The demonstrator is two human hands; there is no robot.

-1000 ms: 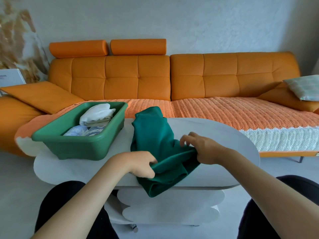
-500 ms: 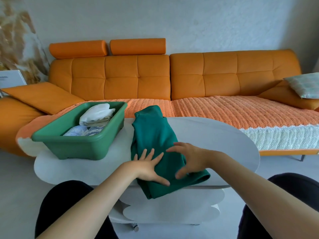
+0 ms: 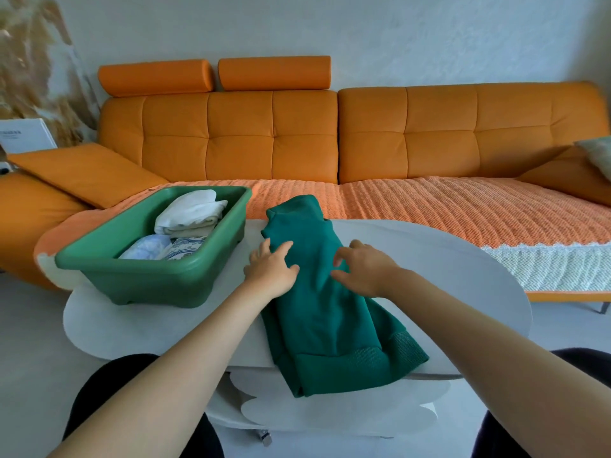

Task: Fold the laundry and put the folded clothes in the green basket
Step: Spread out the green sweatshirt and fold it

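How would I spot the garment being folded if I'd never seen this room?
Find the orange sofa; a white table stands before it. On the table, right of the green basket, a dark green garment lies under the left hand and right hand. Unlike the pale clothes inside the basket, it lies outside, its ribbed hem overhanging the near edge.

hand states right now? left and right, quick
Left hand: open, fingers flat on the green garment, no grip.
Right hand: open, fingers loosely bent on the same garment, nothing held.
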